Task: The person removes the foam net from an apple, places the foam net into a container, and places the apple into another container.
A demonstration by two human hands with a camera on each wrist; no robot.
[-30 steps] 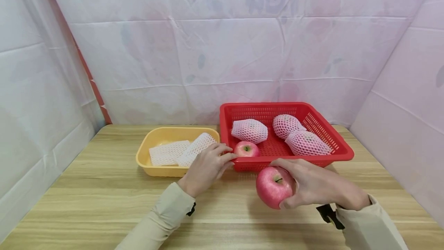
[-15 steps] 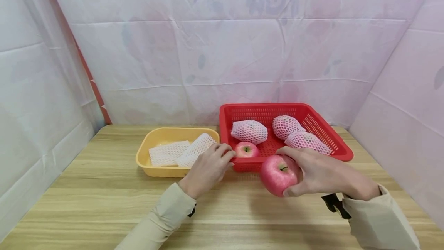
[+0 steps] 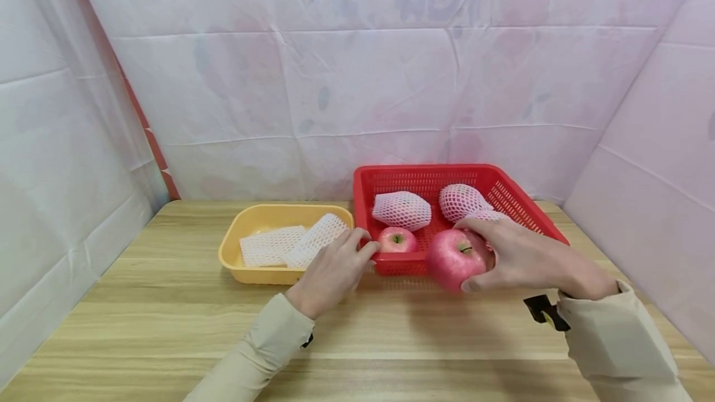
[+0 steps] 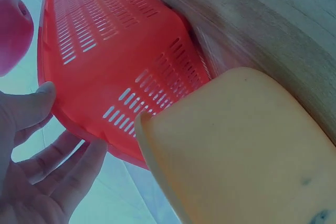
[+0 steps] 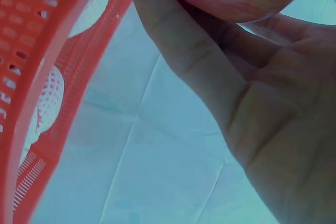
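One apple (image 3: 454, 262), rosy red with faint streaks and a dark stem in a greenish hollow, is held by the near rim of the red basket (image 3: 403, 267). On my feeds, the right hand (image 3: 519, 258) curves widely round it; the left hand (image 3: 333, 270) grips the basket's corner rim.

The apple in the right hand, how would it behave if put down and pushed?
The held apple would probably roll, being round. It looks smooth and may slip in the right hand. Bare, unlike the net-wrapped fruit in the red basket, it could bruise.
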